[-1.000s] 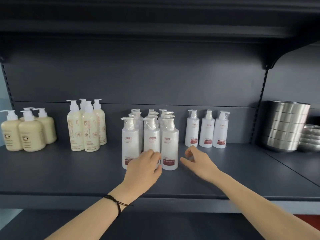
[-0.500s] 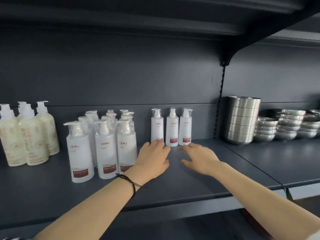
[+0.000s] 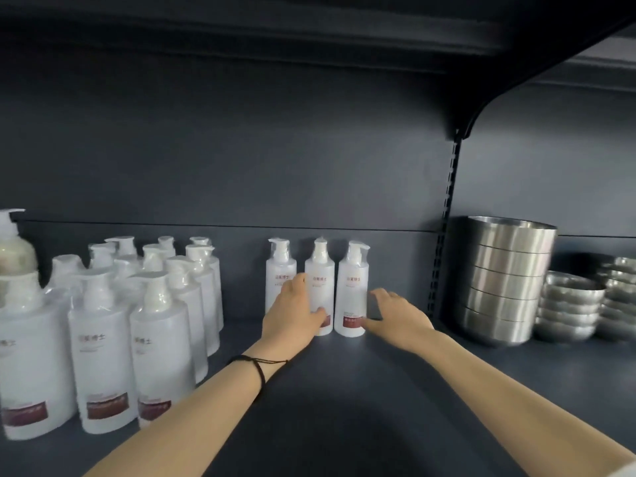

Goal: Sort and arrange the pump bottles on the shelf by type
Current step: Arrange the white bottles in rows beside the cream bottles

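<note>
- Dark grey metal shelving fills the head view, with a flat back panel and an upper shelf (image 3: 309, 25) overhead.
- To the left, a crowded group of large white pump bottles (image 3: 161, 339) is seen, each with a dark red label near the base; they are blurred.
- At the far left edge, a cream pump bottle (image 3: 13, 249) is partly cut off.
- To the right, behind a slotted upright rail (image 3: 444, 228), a tall stack of steel bowls (image 3: 506, 280) is placed, and lower stacks of smaller steel bowls (image 3: 568, 308) are beside it.
- The shelf (image 3: 344, 390) is a plain dark board.
- Three small white pump bottles are lined up upright near the back panel, well apart from the large group: the left small bottle (image 3: 280, 266), the middle small bottle (image 3: 320, 270) and the right small bottle (image 3: 352, 287).
- The left hand (image 3: 292, 311), with a black cord (image 3: 258, 368) on the wrist, is laid over the lower part of the left small bottle; its thumb is placed on the front of the middle one. Whether the fingers are closed round a bottle cannot be told.
- The right hand (image 3: 395, 315) is held just beside the right small bottle, fingers spread apart and relaxed; its thumb is touching that bottle near the base.
</note>
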Demonstrator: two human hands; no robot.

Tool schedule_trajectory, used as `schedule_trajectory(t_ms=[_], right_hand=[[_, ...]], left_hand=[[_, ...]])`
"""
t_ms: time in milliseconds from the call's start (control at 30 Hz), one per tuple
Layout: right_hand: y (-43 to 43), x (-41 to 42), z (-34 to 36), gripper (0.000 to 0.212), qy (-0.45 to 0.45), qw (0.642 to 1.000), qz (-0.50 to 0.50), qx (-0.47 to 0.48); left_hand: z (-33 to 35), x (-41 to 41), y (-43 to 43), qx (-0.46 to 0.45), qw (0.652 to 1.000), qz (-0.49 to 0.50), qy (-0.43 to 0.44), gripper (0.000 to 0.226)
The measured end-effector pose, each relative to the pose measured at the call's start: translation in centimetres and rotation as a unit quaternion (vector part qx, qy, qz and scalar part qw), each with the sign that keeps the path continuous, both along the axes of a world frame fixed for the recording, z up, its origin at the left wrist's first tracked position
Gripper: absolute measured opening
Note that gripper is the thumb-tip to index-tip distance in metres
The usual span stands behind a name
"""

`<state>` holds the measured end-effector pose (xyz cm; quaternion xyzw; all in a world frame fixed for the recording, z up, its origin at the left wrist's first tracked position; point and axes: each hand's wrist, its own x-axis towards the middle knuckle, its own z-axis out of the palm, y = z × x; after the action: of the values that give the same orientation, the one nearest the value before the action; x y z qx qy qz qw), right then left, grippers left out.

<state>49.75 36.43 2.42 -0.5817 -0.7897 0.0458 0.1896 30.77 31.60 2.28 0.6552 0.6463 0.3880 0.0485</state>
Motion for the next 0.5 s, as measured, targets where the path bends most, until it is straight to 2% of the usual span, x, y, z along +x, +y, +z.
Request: schedule_trajectory(t_ms=[100, 267, 400, 500], right_hand=[[2.4, -0.2, -0.5, 0.072, 0.146, 0.988, 0.027, -0.046], [4.6, -0.8, -1.3, 0.059, 0.293, 0.952, 0.074, -0.056], [5.2, -1.3, -1.7, 0.052, 0.333, 0.935, 0.095, -0.081], [5.5, -1.3, -1.7, 0.051, 0.329, 0.937, 0.087, -0.082]], left_hand=[[-0.5, 0.9, 2.1, 0.02, 0.997, 0.007, -0.071, 0.052], [-1.2, 2.1, 3.7, 0.065, 0.994, 0.06, -0.058, 0.05], [-1.4, 2.1, 3.8, 0.081, 0.993, 0.087, -0.021, 0.053], [-1.1, 2.0, 3.9, 0.078, 0.991, 0.104, 0.008, 0.067]])
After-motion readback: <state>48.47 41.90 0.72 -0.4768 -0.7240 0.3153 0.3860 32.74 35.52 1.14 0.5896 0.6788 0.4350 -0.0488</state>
